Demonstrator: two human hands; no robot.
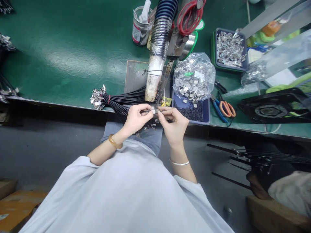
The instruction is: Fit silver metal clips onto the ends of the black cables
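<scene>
My left hand (136,117) is closed in a pinch on a thin black cable at the near edge of the green bench (73,55). My right hand (173,122) is closed too, pinching a small metal clip (154,111) at that cable's end, fingertips of both hands almost touching. A bundle of black cables (121,98) with metal clips on their left ends lies just beyond my left hand. More clipped cable ends hang under my hands over my lap.
A clear bag of metal clips (194,77) rests on a blue tray (206,113) right of my hands. A second tray of clips (229,48), orange-handled scissors (227,108), a tin can (140,27), a ribbed hose (161,35) and a black fan (274,108) stand around.
</scene>
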